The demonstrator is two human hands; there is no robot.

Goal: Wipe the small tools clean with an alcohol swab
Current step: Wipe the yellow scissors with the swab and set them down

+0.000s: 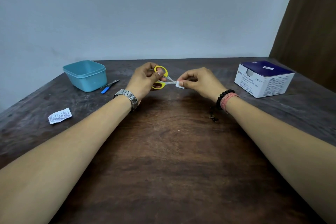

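Swab pinched on the scissor tips, held in mid-air over the table

Nearest lies the torn wrapper (60,115) on the wooden table (169,160). Above the table the left hand (145,80) grips the yellow-handled scissors (162,80) by the loops, fingers curled round them, while the right hand (197,82) pinches the white alcohol swab (180,85) folded over the blade tips. The likely trouble: the tips could poke through the thin swab into a fingertip, or the blades could part if the left grip shifts. Further back, a blue-handled tool (107,88) and a grey one (111,83) wait beside the teal tub (85,76); the swab box (263,80) stands far right.
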